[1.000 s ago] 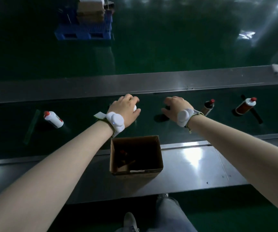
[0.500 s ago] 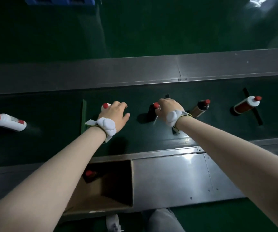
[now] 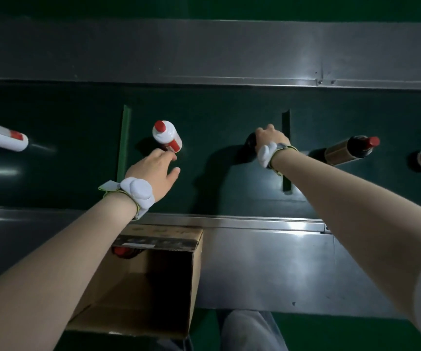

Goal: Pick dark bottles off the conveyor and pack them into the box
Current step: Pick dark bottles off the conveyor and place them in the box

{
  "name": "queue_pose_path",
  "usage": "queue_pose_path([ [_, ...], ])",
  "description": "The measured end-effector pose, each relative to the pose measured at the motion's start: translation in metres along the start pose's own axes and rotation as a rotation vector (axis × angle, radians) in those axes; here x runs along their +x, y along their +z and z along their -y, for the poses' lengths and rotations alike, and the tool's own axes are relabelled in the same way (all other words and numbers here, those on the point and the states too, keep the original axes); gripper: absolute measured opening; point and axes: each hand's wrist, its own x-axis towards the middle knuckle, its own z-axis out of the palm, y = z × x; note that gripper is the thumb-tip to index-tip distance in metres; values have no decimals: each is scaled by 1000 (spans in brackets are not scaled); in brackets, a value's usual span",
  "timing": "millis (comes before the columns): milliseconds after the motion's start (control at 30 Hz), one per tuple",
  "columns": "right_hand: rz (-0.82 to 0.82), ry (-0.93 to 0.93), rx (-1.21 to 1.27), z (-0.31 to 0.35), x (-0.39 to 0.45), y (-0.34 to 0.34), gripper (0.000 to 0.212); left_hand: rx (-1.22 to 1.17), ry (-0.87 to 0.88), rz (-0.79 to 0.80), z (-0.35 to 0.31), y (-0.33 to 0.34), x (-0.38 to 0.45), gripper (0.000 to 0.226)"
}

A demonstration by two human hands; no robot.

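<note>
Right hand [image 3: 267, 139] clamped over dark bottle [image 3: 250, 141] on conveyor belt [image 3: 77, 173] — left hand [image 3: 155, 171] fingers spread, fingertips at white bottle [image 3: 167, 136]. Cardboard box [image 3: 194, 274] below.

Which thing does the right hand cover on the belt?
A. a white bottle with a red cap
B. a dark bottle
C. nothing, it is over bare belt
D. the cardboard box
B: the right hand closes over a dark bottle whose dark end shows beside the fingers.
</note>
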Motion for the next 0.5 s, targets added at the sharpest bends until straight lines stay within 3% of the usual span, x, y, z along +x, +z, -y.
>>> queue_pose_path([
  [267, -80, -89, -73, 1, -38, -24, 25, -15, -22, -17, 12, -13, -37, 41],
  [500, -257, -172, -40, 11, -158, -89, 23, -61, 15, -49, 24, -44, -108, 42],
])
